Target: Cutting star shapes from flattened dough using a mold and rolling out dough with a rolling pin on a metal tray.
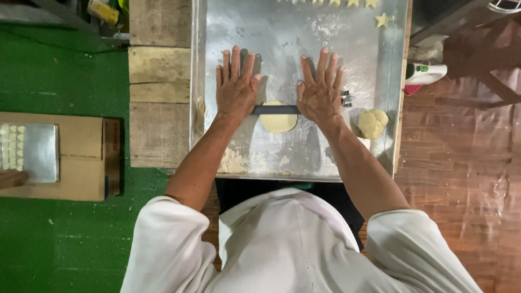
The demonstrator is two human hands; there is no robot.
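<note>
On the floured metal worktop (271,157), both hands are lying flat with fingers spread and pointing away from the body. The left hand (235,87) is pressing its palm down on the left end of a thin, dark, straight rolling rod (275,109), and the right hand (320,91) is doing the same on the right end, so neither is gripping; open palms are letting the rod turn freely beneath them while the weight is coming down evenly from both sides.

Between the two hands, the rod is crossing the far half of a pale yellow, round, flattened disc of dough (278,120), which is sitting near the middle of the worktop, and the rod is touching it.

Just to the right of the right hand, a small shiny metal star-shaped cutter (347,98) is standing on the surface, close by. Nearer and further right, a lumpy yellow ball of unrolled dough (372,123) is waiting apart from the disc. Loose flour is lying scattered along the near edge, probably to keep dough from sticking.

Along the far edge, a row of small yellow cut-out dough stars (382,20) is sitting clear of the rolling area.

Well off to the left, on a brown cardboard box (81,163) on the green floor, a small metal tray (38,152) is carrying pale cut shapes.
</note>
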